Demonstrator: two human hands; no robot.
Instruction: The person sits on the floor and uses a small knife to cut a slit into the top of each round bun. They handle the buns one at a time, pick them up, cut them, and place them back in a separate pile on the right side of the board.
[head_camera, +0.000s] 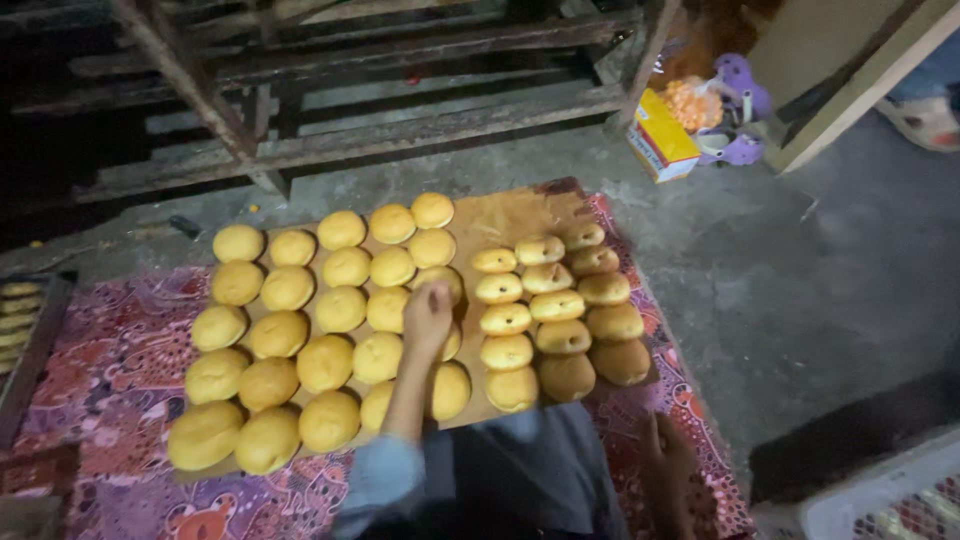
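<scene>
Left hand (428, 315) fingers on bun (440, 283); right hand (668, 462) flat on patterned cloth (110, 350); concrete floor (800, 260).

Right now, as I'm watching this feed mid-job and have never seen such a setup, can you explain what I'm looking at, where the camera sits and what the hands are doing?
There is no machine here: a person works with two bare hands, and the single picture comes from a camera worn on their head, looking down. A flat brown wooden board lies on a red patterned floor mat and carries rows of round golden-yellow buns, with a separate group of smaller, browner buns on its right side. The left hand reaches over the board and rests on the round buns near the middle; whether it grips one is unclear. The right hand lies on the mat by the board's near edge, holding nothing visible.
</scene>
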